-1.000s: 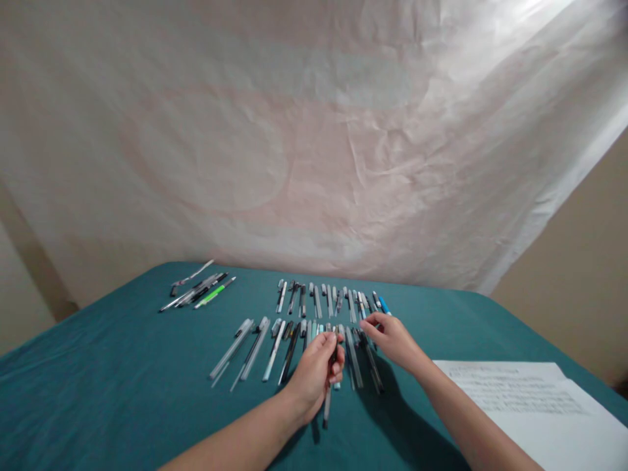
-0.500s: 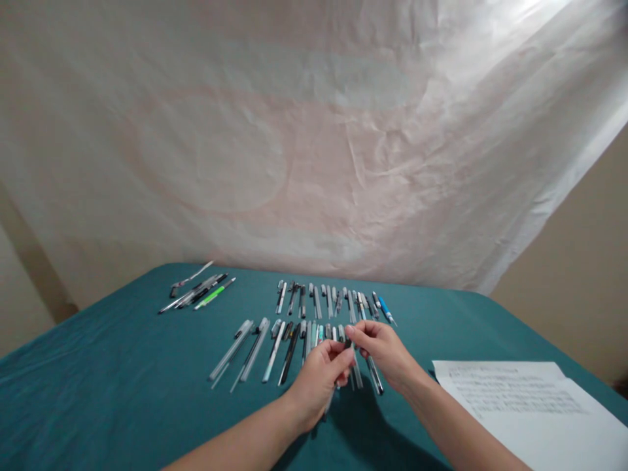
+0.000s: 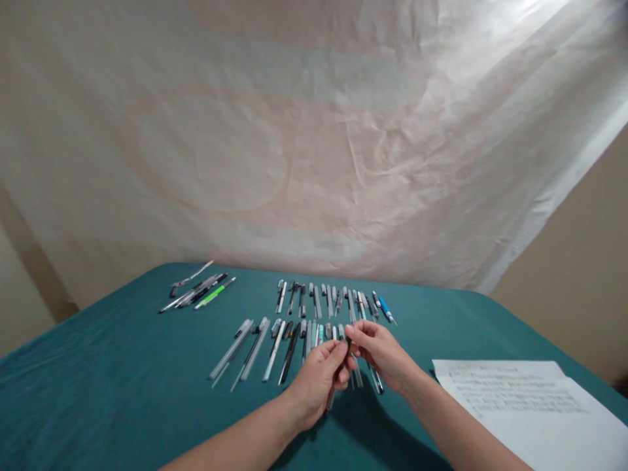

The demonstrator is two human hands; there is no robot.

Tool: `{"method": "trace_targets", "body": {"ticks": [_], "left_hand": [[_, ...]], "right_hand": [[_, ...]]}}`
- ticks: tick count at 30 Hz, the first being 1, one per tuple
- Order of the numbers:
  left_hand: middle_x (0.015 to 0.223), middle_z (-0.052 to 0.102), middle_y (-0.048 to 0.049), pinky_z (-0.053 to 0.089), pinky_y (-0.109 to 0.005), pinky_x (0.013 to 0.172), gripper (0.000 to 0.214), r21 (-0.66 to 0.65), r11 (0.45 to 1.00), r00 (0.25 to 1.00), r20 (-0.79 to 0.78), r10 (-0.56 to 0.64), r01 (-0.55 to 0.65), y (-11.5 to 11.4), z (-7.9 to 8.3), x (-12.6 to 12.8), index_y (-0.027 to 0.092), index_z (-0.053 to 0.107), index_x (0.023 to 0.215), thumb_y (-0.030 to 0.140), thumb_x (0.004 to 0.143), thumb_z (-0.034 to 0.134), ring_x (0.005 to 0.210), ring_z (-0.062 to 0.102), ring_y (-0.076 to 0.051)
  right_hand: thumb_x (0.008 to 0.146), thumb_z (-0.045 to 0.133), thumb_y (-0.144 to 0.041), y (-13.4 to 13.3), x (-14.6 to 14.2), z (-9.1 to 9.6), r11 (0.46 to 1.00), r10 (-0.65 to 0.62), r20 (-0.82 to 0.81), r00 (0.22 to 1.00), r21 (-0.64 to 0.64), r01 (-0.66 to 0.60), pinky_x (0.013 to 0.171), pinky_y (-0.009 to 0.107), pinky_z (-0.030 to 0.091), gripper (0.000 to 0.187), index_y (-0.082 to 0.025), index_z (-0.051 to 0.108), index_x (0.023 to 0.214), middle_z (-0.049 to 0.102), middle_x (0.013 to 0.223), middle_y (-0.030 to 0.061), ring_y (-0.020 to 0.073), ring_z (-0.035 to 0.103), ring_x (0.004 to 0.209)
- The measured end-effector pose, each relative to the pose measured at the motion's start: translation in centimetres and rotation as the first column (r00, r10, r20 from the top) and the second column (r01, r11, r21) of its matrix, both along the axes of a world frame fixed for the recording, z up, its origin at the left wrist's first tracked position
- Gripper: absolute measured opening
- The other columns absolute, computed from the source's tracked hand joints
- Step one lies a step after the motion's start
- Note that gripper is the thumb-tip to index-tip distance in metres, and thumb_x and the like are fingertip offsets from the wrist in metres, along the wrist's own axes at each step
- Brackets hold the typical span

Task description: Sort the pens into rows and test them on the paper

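Observation:
Closed around a pen point(image 3: 330, 401), my left hand point(image 3: 316, 383) is above the front middle of the table. The pen's lower end sticks out beneath my palm, and its dark grip part shows between the two hands. My right hand point(image 3: 380, 350) pinches at the upper end of this pen; the tip is hidden by the fingers. Just beyond the hands lies a front row of pens, among them a black pen point(image 3: 289, 355) and a white pen point(image 3: 273, 353). Part of that row is covered by my hands.
A back row of pens ends at a blue pen point(image 3: 386, 309). At the far left lies a loose pile of pens with a green pen point(image 3: 214, 294) beside it. Written paper sheets point(image 3: 534, 432) lie at the right on the green tablecloth point(image 3: 122, 379). A pale sheet point(image 3: 314, 144) hangs behind.
My left thumb and fingers have shifted slightly up along the pen, closer to my right fingertips. The right hand stays nearly in place, and the pens on the table have not moved.

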State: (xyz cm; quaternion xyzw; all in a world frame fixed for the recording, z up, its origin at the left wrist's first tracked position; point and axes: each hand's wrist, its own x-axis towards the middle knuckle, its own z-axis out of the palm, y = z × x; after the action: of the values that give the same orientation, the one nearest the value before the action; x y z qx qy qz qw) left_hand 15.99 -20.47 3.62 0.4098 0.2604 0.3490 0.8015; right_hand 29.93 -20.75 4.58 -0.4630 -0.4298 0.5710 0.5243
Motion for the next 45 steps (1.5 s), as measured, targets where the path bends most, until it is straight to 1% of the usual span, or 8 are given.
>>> {"method": "trace_targets", "body": {"ticks": [9, 15, 23, 27, 30, 34, 38, 45], "left_hand": [[0.064, 0.049, 0.003, 0.017, -0.017, 0.042, 0.036, -0.013, 1.0, 1.0, 0.024, 0.01, -0.009, 0.2, -0.7, -0.1, 0.014, 0.05, 0.078, 0.049, 0.074, 0.054, 0.043, 0.03, -0.002], [0.064, 0.048, 0.0029, 0.017, -0.017, 0.042, 0.033, -0.006, 1.0, 0.999, 0.031, -0.017, 0.017, 0.0, -0.6, -0.1, 0.014, 0.05, 0.079, 0.047, 0.076, 0.054, 0.042, 0.03, -0.001], [0.063, 0.049, 0.003, 0.016, -0.017, 0.042, 0.033, -0.024, 1.0, 0.999, 0.034, -0.004, 0.005, 0.1, -0.9, 0.1, 0.013, 0.049, 0.077, 0.046, 0.077, 0.053, 0.042, 0.03, -0.001], [0.062, 0.048, 0.0037, 0.016, -0.018, 0.042, 0.036, -0.029, 1.0, 1.0, 0.015, -0.011, 0.012, -0.1, -0.8, 0.1, 0.013, 0.052, 0.083, 0.048, 0.074, 0.055, 0.042, 0.031, -0.001], [0.061, 0.048, 0.0038, 0.015, -0.019, 0.043, 0.037, -0.034, 0.999, 1.0, 0.003, -0.01, 0.01, 0.0, -0.8, 0.1, 0.013, 0.053, 0.085, 0.048, 0.073, 0.056, 0.042, 0.032, -0.002], [0.062, 0.049, 0.0034, 0.015, -0.019, 0.043, 0.035, -0.043, 0.999, 1.0, 0.012, -0.016, 0.016, 0.2, -1.0, -0.1, 0.013, 0.053, 0.086, 0.046, 0.074, 0.056, 0.043, 0.033, -0.002], [0.064, 0.049, 0.0031, 0.015, -0.019, 0.043, 0.033, -0.046, 0.999, 1.0, 0.014, -0.017, 0.018, 0.2, -1.3, -0.1, 0.012, 0.053, 0.086, 0.043, 0.076, 0.056, 0.044, 0.033, -0.002], [0.063, 0.049, 0.0034, 0.015, -0.019, 0.043, 0.033, -0.056, 0.998, 1.0, 0.003, -0.01, 0.01, 0.2, -1.2, 0.0, 0.012, 0.053, 0.086, 0.044, 0.074, 0.057, 0.043, 0.033, -0.002]], "right_hand": [[0.065, 0.069, -0.038, -0.1, 0.0, 0.3, 0.993, 0.107, -0.156, 0.982, -0.025, -0.113, 0.056, 0.023, 0.04, 0.031, -0.014, 0.063, 0.085, 0.059, 0.07, 0.0004, 0.0082, 0.051, 0.054], [0.068, 0.068, -0.032, -0.1, 0.0, -0.2, 0.999, 0.042, -0.092, 0.995, 0.016, -0.04, 0.052, 0.02, 0.037, 0.022, -0.014, 0.056, 0.063, 0.053, 0.054, -0.0031, 0.0069, 0.047, 0.049], [0.064, 0.071, -0.032, 0.0, 0.0, 0.3, 0.999, 0.041, -0.183, 0.982, -0.017, -0.045, 0.059, 0.022, 0.042, 0.023, -0.014, 0.066, 0.076, 0.062, 0.079, 0.0034, 0.0097, 0.053, 0.062], [0.065, 0.069, -0.037, 0.5, 0.7, 0.3, 0.992, -0.113, -0.132, 0.985, 0.037, 0.119, 0.056, 0.022, 0.041, 0.028, -0.015, 0.066, 0.082, 0.063, 0.083, 0.0051, 0.0108, 0.053, 0.062], [0.071, 0.06, -0.041, 1.1, 2.5, 0.4, 0.97, -0.203, 0.156, 0.967, 0.165, 0.177, 0.056, 0.024, 0.041, 0.031, -0.016, 0.066, 0.087, 0.064, 0.086, 0.0064, 0.0135, 0.054, 0.065], [0.075, 0.052, -0.031, 1.7, 4.9, 0.2, 0.949, -0.22, 0.758, 0.614, 0.312, -0.044, 0.061, 0.025, 0.039, 0.024, -0.015, 0.069, 0.079, 0.064, 0.074, 0.0056, 0.016, 0.055, 0.066], [0.074, 0.047, -0.016, 1.7, 5.8, -0.8, 0.981, -0.123, 0.964, 0.236, 0.155, -0.119, 0.059, 0.022, 0.034, 0.02, -0.016, 0.067, 0.07, 0.063, 0.065, 0.005, 0.015, 0.055, 0.063], [0.069, 0.054, -0.016, 1.9, 6.3, -2.9, 0.999, -0.013, 0.997, 0.076, 0.016, -0.035, 0.054, 0.021, 0.03, 0.015, -0.017, 0.058, 0.083, 0.063, 0.072, 0.0044, 0.014, 0.056, 0.063]]}}
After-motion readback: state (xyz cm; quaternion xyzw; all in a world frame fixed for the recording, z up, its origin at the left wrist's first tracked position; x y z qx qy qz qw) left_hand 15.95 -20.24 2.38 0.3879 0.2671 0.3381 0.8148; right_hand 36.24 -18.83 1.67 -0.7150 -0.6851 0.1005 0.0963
